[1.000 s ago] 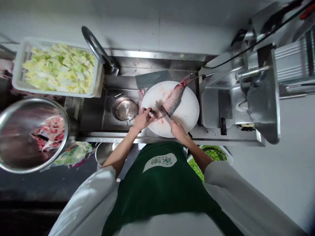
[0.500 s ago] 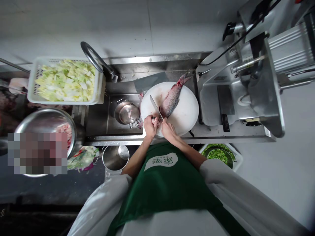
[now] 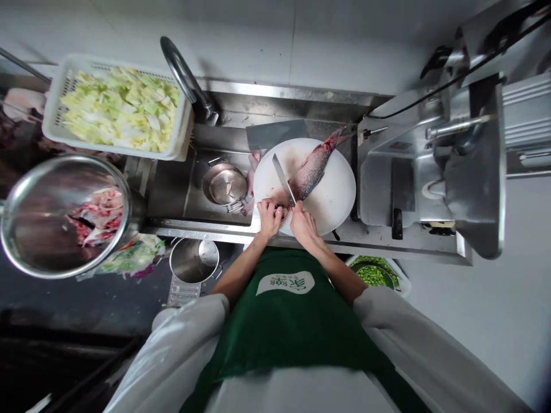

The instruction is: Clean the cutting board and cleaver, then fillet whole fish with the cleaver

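A headless grey fish lies on a round white cutting board, tail toward the wall. My right hand is closed on the handle of a cleaver-like knife whose blade points away from me beside the fish's cut end. My left hand is closed on a dark fish piece at the board's near edge, right next to the knife hand.
A second cleaver lies behind the board. A small steel pot sits in the sink, a tap above it. A white basket of cut cabbage, a steel bowl of fish pieces, a meat slicer and a bowl of greens surround me.
The knife was across the fish's front end; now its blade has swung to point away from me. My two hands came together at the board's near edge.
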`<state>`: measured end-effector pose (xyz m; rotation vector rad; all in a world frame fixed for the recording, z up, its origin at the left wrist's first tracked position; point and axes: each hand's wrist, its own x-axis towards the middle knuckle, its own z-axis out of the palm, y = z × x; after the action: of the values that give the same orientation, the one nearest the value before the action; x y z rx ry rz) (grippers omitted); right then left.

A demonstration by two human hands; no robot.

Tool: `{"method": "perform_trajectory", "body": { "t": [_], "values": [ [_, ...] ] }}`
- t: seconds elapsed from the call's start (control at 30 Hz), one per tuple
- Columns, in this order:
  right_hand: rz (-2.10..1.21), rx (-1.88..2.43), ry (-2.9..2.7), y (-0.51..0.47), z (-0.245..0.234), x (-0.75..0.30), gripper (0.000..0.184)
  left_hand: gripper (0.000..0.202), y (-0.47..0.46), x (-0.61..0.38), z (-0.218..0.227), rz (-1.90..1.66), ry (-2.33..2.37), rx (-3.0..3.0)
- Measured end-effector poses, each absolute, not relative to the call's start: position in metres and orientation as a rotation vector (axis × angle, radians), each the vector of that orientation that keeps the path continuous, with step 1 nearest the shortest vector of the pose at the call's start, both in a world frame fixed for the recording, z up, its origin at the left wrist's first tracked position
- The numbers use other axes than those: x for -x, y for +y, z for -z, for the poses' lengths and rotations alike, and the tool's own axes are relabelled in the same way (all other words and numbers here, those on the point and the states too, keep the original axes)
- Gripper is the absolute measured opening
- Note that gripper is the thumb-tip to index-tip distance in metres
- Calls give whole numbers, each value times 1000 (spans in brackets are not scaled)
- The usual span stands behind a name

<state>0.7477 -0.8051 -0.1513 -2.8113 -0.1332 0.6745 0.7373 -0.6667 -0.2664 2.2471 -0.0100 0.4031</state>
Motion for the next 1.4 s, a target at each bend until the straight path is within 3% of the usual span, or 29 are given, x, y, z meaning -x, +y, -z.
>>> {"method": "perform_trajectory", "body": {
  "t": [0.43,0.73,0.97,1.1,1.17,1.33,1.4],
  "values": [
    [-890,2686,-108,-812,174,-764,36,42,-659,-761,256,-346,-123,-2140],
    [-901,2718,-102,-853,167,-764,33,21,-617,-782,241,209,-416,-1928],
    [-898,2707,-119,-847,158,-767,36,17,-660,-777,256,-279,233,-1966],
    [-890,2687,-126,-850,161,-765,36,26,-681,-774,257,-613,636,-1964],
    [-884,2675,-134,-851,163,-766,36,31,-673,-773,251,-620,544,-2065],
    [-889,2663,-166,-851,163,-773,37,32,-625,-775,235,-227,-330,-2306],
    [-891,2641,-171,-850,160,-775,37,33,-617,-780,234,-162,-464,-2241]
  ]
}}
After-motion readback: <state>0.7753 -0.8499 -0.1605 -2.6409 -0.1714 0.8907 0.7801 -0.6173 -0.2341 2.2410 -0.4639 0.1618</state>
